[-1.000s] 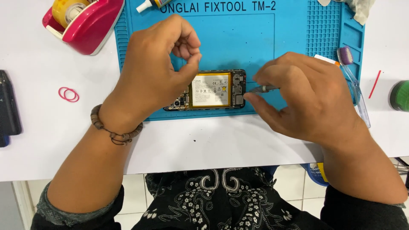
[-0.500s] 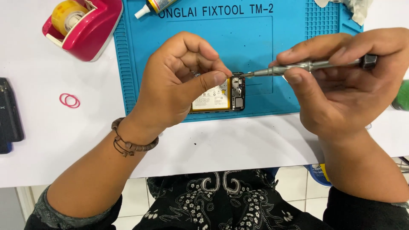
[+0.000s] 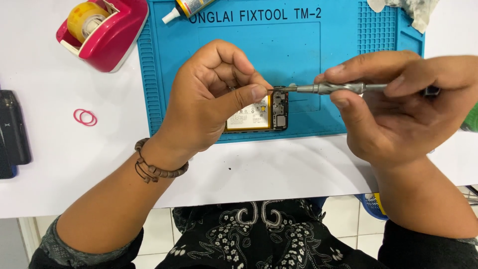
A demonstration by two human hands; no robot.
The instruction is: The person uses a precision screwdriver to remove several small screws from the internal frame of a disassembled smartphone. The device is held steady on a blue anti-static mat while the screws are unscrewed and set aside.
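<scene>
My right hand grips a slim metal screwdriver, held level above the mat with its tip pointing left. My left hand is raised too, with thumb and forefinger pinched together right at that tip; anything between them is too small to see. Below them an opened phone lies flat on the blue work mat, showing its battery and circuit board. My left hand hides the phone's left part.
A pink tape dispenser stands at the mat's top left, next to a glue tube. Pink rubber bands and a black device lie on the white table at left. A crumpled wipe sits top right, and a green object at the right edge.
Both hands have lifted off the phone. My right hand brought the screwdriver up level, and my left thumb and forefinger closed at its tip.
</scene>
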